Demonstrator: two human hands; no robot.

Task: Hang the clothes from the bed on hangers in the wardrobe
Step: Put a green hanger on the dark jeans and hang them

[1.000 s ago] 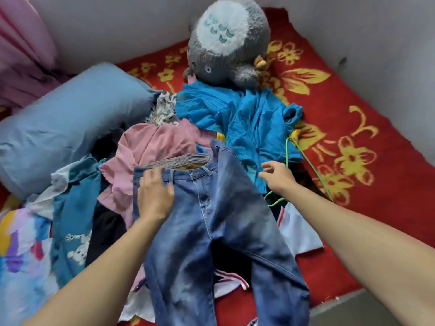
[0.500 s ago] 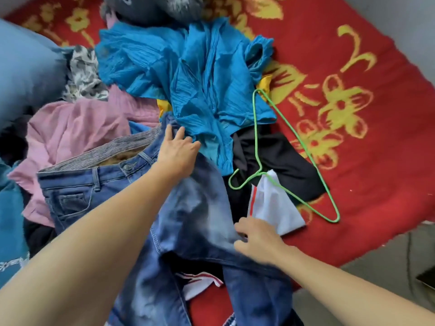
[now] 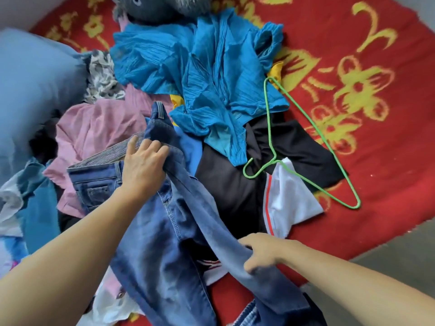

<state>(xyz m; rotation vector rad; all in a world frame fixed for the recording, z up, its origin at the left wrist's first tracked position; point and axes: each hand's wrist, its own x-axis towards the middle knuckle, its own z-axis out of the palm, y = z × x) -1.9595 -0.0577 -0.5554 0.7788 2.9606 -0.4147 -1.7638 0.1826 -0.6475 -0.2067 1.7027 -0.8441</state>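
Observation:
Blue jeans [image 3: 164, 243] lie over a heap of clothes on the bed. My left hand [image 3: 142, 167] grips the jeans at the waistband, bunching the denim upward. My right hand [image 3: 263, 252] grips one jeans leg lower down, near the bed's front edge. A green wire hanger [image 3: 303, 142] lies to the right on black [image 3: 230, 184] and white [image 3: 292, 196] garments. A bright blue crinkled garment [image 3: 207, 74] lies behind the jeans, and a pink one [image 3: 98, 123] to the left.
A red blanket [image 3: 381, 142] with yellow flowers covers the bed. A grey plush toy [image 3: 162, 8] sits at the back and a blue pillow [image 3: 33, 90] at the left. More clothes [image 3: 35, 208] pile at the left edge. Grey floor [image 3: 400, 243] shows at the lower right.
My left hand has closed on the jeans' waistband and pulled it up and leftward. My right hand came down from beside the hanger and took hold of a jeans leg. The view tilted downward.

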